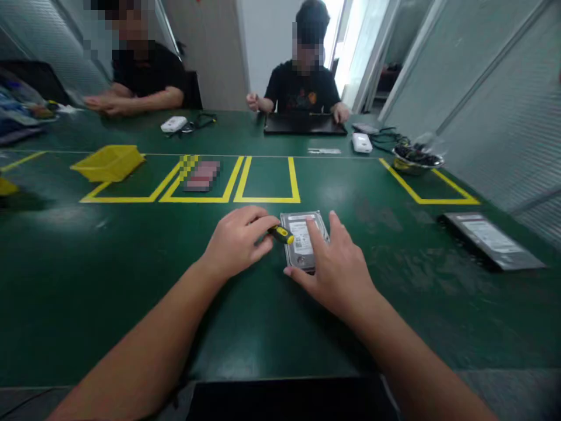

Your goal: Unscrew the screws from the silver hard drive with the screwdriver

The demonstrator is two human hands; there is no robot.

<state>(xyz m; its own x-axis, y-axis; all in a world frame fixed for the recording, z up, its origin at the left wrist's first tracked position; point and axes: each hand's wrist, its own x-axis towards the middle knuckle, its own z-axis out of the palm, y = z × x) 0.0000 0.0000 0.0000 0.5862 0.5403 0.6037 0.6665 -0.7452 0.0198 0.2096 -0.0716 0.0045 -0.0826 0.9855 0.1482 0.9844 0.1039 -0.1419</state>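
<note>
A silver hard drive with a white label [302,242] lies on the green table, in front of me. My left hand [241,238] is closed around a black and yellow screwdriver [281,234], whose yellow end points right over the drive's left side. My right hand [339,260] rests on the drive from the right with its fingers spread, the index finger on the label and the thumb at the near edge. The screwdriver's other end is hidden by my left hand.
A larger drive [493,240] lies at the right. Farther back are a yellow bin [109,164], a pixelated reddish item [201,176], taped yellow outlines, a metal bowl [416,168] of cables and white adapters [362,142]. Two people sit across the green table [109,251].
</note>
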